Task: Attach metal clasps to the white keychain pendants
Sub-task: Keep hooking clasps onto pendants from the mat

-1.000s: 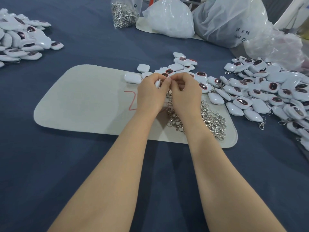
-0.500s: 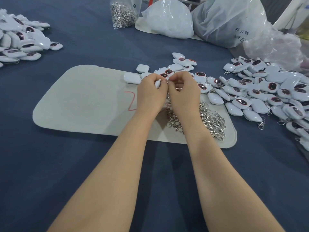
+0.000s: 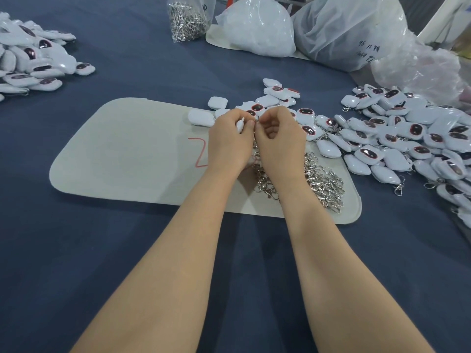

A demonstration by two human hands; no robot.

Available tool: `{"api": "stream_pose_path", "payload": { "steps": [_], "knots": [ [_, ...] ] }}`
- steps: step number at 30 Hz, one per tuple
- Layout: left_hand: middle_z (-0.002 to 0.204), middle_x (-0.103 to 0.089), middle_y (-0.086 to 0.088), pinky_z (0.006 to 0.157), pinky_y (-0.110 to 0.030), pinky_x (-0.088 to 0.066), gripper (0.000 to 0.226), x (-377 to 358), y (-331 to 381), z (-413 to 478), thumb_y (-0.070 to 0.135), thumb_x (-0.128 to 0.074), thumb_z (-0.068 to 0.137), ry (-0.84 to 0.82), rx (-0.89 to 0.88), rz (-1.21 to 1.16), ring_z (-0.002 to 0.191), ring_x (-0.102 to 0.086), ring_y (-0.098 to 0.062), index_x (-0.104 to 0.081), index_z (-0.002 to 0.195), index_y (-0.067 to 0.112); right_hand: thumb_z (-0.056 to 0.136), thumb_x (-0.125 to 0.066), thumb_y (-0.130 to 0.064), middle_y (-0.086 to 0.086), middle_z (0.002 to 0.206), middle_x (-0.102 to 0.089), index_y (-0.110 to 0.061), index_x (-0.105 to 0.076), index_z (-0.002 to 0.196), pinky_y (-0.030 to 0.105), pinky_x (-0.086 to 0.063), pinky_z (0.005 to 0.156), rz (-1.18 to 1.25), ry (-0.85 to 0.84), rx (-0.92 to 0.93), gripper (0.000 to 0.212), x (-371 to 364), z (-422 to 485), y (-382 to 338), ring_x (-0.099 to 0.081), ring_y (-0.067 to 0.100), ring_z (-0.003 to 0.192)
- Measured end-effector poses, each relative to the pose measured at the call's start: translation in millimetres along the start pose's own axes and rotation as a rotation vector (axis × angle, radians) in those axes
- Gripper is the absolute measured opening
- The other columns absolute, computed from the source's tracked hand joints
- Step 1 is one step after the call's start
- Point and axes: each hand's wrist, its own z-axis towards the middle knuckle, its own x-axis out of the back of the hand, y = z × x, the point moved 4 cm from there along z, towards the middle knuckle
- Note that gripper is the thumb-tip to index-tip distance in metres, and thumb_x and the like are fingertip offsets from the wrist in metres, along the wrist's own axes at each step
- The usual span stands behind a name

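Head view is showing the left hand (image 3: 229, 142) gripping a white pendant (image 3: 240, 125), mostly hidden with only its edge peeking out, while the right hand (image 3: 280, 142) is pinching a metal clasp (image 3: 256, 120), barely a glint, against the pendant's top. Below the wrists, a clasp pile (image 3: 322, 179) is lying on a grey mat (image 3: 127, 159), partly covered by the right forearm. Loose pendants (image 3: 407, 138) are spreading beyond the fingers and rightward, another heap (image 3: 33, 62) is sitting far left, and a bag of clasps (image 3: 187, 20) is being cut off at the top.

I get soft, even light; faint shadows fall on the counter (image 3: 249, 250), plastic bags (image 3: 344, 34) glare, edges bow outward.
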Motion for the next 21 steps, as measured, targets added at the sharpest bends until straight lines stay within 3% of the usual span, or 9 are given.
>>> {"api": "stream_pose_path", "payload": {
  "steps": [12,17,21],
  "knots": [
    [0.098,-0.066,-0.002,0.065,-0.008,-0.039,0.013,-0.1,0.6,-1.2,0.009,-0.052,0.093,-0.004,0.008,-0.022,0.089,-0.057,-0.011,-0.064,0.089,0.012,0.084,-0.057,0.000,-0.004,0.080,-0.058,-0.007,-0.058,0.089,0.021,-0.046,0.070,0.017,0.015,0.013,0.008,0.0,-0.1,0.6,-0.051,0.009,0.069],
    [0.099,-0.067,-0.002,0.081,-0.021,-0.042,0.013,0.4,0.2,-1.9,0.010,-0.053,0.093,0.002,0.015,-0.028,0.096,-0.059,-0.014,-0.066,0.093,0.008,0.085,-0.056,0.001,-0.006,0.080,-0.057,-0.007,-0.059,0.091,0.015,-0.044,0.069,0.017,-0.005,0.022,0.010,-1.4,-0.1,0.2,-0.050,0.001,0.069],
    [0.093,-0.062,0.006,0.074,-0.007,-0.039,0.009,0.9,-0.5,-0.5,0.008,-0.055,0.091,0.020,0.026,-0.081,0.093,-0.055,-0.007,-0.063,0.093,0.011,0.084,-0.061,-0.004,-0.017,0.072,-0.053,-0.013,-0.055,0.084,0.005,-0.040,0.063,0.073,0.010,-0.036,0.011,-0.5,1.0,4.1,-0.051,-0.009,0.063]
  ]
}}
